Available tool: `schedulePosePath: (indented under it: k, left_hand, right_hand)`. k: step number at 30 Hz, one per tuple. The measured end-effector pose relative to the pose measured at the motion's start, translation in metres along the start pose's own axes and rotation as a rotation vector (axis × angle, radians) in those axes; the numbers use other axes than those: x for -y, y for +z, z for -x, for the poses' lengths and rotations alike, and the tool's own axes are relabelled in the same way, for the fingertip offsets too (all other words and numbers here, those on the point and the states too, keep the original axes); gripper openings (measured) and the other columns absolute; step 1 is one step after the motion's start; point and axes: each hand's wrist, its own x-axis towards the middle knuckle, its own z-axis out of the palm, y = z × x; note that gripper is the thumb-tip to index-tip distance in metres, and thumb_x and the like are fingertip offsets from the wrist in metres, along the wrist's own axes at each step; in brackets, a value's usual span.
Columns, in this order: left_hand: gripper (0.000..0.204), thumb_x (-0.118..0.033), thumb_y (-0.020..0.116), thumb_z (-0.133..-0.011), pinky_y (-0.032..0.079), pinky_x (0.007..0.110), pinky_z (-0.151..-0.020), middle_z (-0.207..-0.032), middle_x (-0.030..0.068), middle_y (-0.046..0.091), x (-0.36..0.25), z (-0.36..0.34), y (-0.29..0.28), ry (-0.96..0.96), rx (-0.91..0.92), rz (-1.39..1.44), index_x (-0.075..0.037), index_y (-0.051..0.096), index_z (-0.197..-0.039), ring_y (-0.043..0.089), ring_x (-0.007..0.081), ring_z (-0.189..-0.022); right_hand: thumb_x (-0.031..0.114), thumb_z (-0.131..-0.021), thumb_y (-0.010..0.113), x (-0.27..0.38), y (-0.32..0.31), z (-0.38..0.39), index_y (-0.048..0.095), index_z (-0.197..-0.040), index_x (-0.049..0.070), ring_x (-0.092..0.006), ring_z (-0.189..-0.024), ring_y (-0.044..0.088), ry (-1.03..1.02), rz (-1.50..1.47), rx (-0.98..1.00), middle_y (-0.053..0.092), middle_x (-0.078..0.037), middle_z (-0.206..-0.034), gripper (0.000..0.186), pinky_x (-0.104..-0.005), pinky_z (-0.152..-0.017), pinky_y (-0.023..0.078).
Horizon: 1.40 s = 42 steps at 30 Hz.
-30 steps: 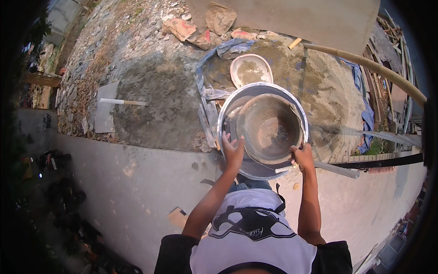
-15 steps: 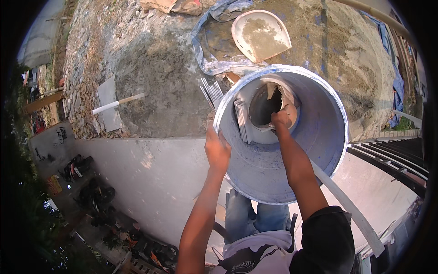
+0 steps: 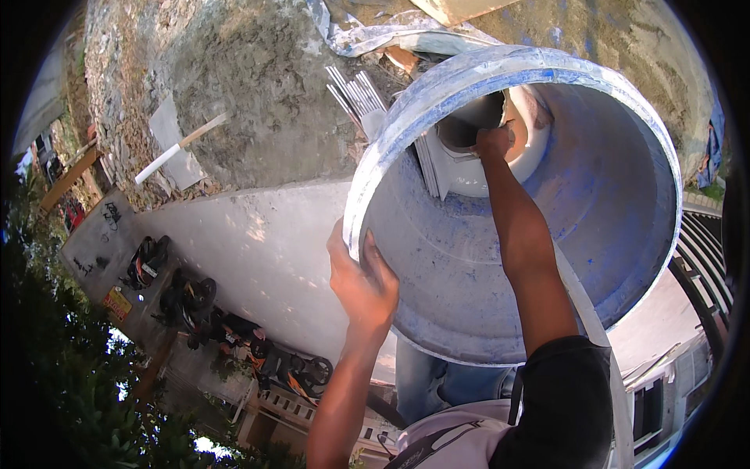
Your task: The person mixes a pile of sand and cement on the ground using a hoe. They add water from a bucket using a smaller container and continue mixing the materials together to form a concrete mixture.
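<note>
A large blue-grey drum (image 3: 601, 195) takes up the middle and right of the view, its wide mouth tilted toward me and its rim smeared white and blue. My left hand (image 3: 363, 273) grips the rim at its left side, thumb inside the wall. My right hand (image 3: 494, 142) reaches deep into the drum, fingers closed at the edge of a pale round bucket (image 3: 469, 178) with a dark opening. A torn light-brown edge shows beside those fingers. Thin pale strips (image 3: 427, 168) stand inside the drum next to the bucket.
More pale strips (image 3: 359, 98) lie outside the drum on the left. Beyond are grey damp mortar (image 3: 258, 86), a white-and-wood stick (image 3: 180, 148) and crumpled sheeting (image 3: 406, 35). A pale wall top (image 3: 266, 227) runs in front; motorbikes (image 3: 187, 297) stand far below on the left.
The drum has come up closer and shifted right, its mouth tipping further toward me. Both hands have kept their places, on the rim and at the bucket. The head view has shifted.
</note>
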Motion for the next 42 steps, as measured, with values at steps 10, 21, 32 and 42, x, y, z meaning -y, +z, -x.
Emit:
schedulePosePath:
  k: [10, 21, 32, 42]
  left_hand:
    - [0.037, -0.004, 0.057, -0.097, 0.051, 0.038, -0.088, -0.110, 0.0232, 0.062, -0.005, -0.002, 0.002, 0.000, 0.008, -0.012, 0.005, 0.045, -0.131, 0.066, 0.0312, -0.099]
    - [0.039, 0.002, 0.055, -0.093, 0.052, 0.045, -0.081, -0.107, 0.0293, 0.062, 0.005, -0.006, 0.006, 0.075, 0.004, 0.058, 0.005, 0.045, -0.130, 0.065, 0.0444, -0.096]
    - [0.041, 0.002, 0.055, -0.083, 0.050, 0.050, -0.086, -0.110, 0.0241, 0.060, 0.020, -0.013, 0.028, 0.115, -0.127, 0.150, 0.002, 0.051, -0.123, 0.059, 0.0461, -0.101]
    - [0.054, -0.018, 0.063, -0.078, 0.050, 0.051, -0.092, -0.116, 0.0301, 0.058, 0.006, -0.022, 0.021, 0.112, -0.082, 0.338, 0.007, 0.052, -0.125, 0.059, 0.0478, -0.106]
  right_hand:
    - [0.026, -0.090, 0.064, 0.017, 0.010, -0.075, 0.070, -0.107, 0.005, -0.0211, -0.074, 0.072, -0.180, 0.200, 0.117, 0.072, -0.008, -0.091, 0.028, -0.0353, -0.068, 0.057]
    - [0.000, -0.088, 0.056, -0.059, -0.028, 0.001, 0.055, -0.093, -0.005, -0.0253, -0.071, 0.061, 0.079, -1.077, 0.254, 0.056, -0.014, -0.086, 0.007, -0.0356, -0.060, 0.062]
    - [-0.002, -0.087, 0.057, -0.048, -0.122, 0.184, 0.052, -0.101, -0.003, -0.0215, -0.074, 0.056, 0.003, -1.005, 0.307, 0.054, -0.013, -0.094, 0.015, -0.0321, -0.057, 0.059]
    - [-0.001, -0.080, 0.058, -0.132, -0.239, 0.312, 0.053, -0.082, 0.000, -0.0202, -0.048, 0.053, -0.180, -0.967, 0.221, 0.052, -0.009, -0.064, 0.005, -0.0308, -0.046, 0.044]
